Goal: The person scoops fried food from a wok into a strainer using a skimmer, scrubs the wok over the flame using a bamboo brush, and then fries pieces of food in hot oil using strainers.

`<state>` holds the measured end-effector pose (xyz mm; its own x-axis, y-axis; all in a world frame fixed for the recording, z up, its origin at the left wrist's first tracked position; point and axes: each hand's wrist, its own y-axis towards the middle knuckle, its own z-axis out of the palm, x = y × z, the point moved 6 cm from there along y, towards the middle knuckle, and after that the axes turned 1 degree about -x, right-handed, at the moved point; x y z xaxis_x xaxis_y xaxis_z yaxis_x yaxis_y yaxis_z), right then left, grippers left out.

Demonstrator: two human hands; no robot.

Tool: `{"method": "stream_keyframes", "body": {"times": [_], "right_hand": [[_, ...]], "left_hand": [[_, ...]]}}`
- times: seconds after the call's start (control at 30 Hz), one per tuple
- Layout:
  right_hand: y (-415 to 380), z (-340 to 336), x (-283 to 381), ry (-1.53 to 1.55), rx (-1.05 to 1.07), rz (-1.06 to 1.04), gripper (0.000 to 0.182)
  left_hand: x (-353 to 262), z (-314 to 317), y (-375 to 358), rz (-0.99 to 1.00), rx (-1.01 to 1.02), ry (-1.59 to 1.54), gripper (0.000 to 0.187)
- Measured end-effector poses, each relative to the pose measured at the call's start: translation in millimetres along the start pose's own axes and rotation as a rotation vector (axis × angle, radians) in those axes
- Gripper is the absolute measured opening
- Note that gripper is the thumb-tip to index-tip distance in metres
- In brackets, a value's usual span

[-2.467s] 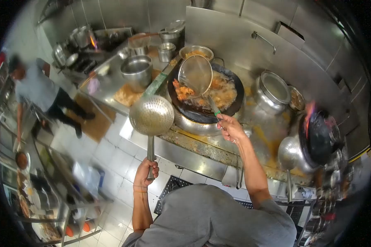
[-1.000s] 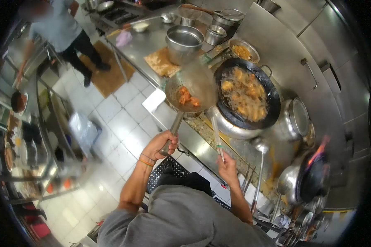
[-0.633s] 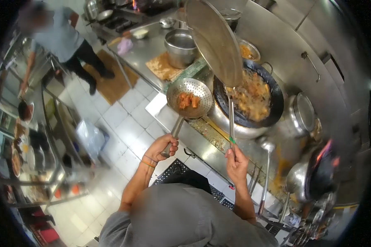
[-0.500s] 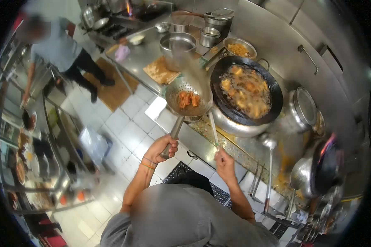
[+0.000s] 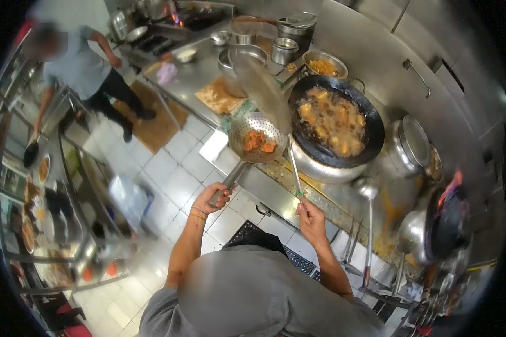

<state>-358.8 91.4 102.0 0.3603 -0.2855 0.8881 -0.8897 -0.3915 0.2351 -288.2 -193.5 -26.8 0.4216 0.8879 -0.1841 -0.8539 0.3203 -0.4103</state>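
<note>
Left hand [image 5: 215, 197], centre of frame, is wrapped tight around the end of the handle of a perforated ladle [image 5: 257, 137]. Ladle long axis runs from lower left to upper right; the bowl is at the upper right end, facing up, held level above the counter edge just left of the wok [image 5: 336, 119]. Several orange fried pieces [image 5: 258, 141] lie in the bowl.

Right hand [image 5: 311, 218], centre right of frame, is clamped on the handle of a mesh skimmer [image 5: 260, 88]. Skimmer long axis runs from the hand up and to the left; its round mesh head is blurred, tilted on edge above the ladle bowl, and points toward the top of the frame.

The wok holds bubbling oil with battered pieces. Behind it, at top centre, stands a metal bowl of batter bits [image 5: 325, 64]. Another person [image 5: 78, 67] stands in the upper left by a burner.
</note>
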Motion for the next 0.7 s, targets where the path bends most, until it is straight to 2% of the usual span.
{"method": "stream_keyframes", "body": {"times": [0.03, 0.1, 0.17, 0.27, 0.43, 0.5, 0.53, 0.6, 0.63, 0.67, 0.7], "right_hand": [[-5.3, 3.5, -16.9, -0.004, 0.003, -0.006, 0.032], [-17.8, 22.7, -65.3, -0.088, 0.163, 0.147, 0.032], [-18.4, 30.3, -73.8, -0.099, 0.208, 0.153, 0.033], [-3.7, 25.0, -30.0, -0.072, 0.175, 0.103, 0.025], [1.2, 20.4, -24.3, -0.070, 0.086, 0.025, 0.030], [-9.5, 31.6, -54.5, -0.044, 0.181, 0.170, 0.029], [-16.3, 35.9, -66.7, -0.044, 0.177, 0.169, 0.029], [-29.2, 44.5, -94.2, 0.101, 0.196, 0.316, 0.028], [-22.4, 40.2, -83.0, 0.098, 0.199, 0.318, 0.028], [-19.4, 32.8, -68.2, 0.071, 0.196, 0.295, 0.017], [-19.3, 29.5, -55.5, 0.050, 0.186, 0.272, 0.016]], "left_hand": [[-1.9, -0.4, -0.4, -0.002, 0.017, -0.008, 0.039], [-4.7, 1.0, -2.8, 0.017, 0.007, -0.013, 0.041], [-8.9, -1.6, -3.2, 0.038, -0.005, -0.021, 0.043], [-9.5, -8.0, -6.8, 0.054, 0.015, 0.016, 0.045], [-10.2, -5.3, -8.7, 0.030, 0.015, -0.058, 0.046], [-6.6, -6.7, -9.2, 0.037, 0.014, -0.072, 0.047], [-7.1, -5.7, -8.4, 0.043, 0.017, -0.084, 0.047], [-8.6, 0.7, -10.1, 0.043, 0.021, -0.084, 0.048], [-6.6, 2.0, -10.1, 0.046, 0.021, -0.095, 0.048], [-1.6, -1.5, -10.4, 0.036, 0.010, -0.106, 0.048], [-1.4, -3.0, -11.3, 0.035, 0.021, -0.123, 0.049]]}}
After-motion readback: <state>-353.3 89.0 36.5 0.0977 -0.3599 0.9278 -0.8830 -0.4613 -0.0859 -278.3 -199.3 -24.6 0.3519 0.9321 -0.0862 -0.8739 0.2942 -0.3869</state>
